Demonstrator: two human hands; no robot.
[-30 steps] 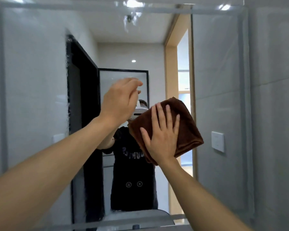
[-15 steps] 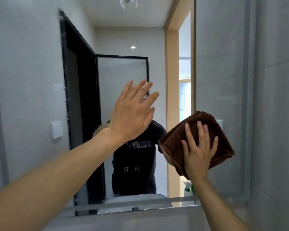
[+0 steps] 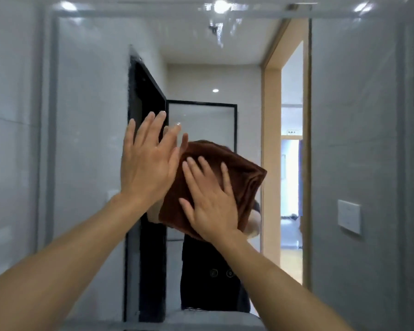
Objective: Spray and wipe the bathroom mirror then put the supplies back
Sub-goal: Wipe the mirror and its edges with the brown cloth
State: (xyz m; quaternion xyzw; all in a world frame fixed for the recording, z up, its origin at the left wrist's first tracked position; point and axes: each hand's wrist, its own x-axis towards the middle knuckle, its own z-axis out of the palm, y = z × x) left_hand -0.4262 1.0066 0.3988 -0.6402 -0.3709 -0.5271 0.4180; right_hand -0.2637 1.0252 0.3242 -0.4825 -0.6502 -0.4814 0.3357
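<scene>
hands: my left hand [image 3: 148, 168] is flat, fingers straight, holding nothing, raised by the mirror [image 3: 86, 115] to steady me | my right hand [image 3: 210, 206] presses the folded brown cloth [image 3: 244, 177] flat on the glass mid-mirror, spreading pressure for wiping | droplets [image 3: 216, 27] remain near the top.

The cloth [image 3: 239, 177] looks plush, matt brown terry; the mirror [image 3: 93, 115] is glossy, smooth glass with smeary streaks.
</scene>
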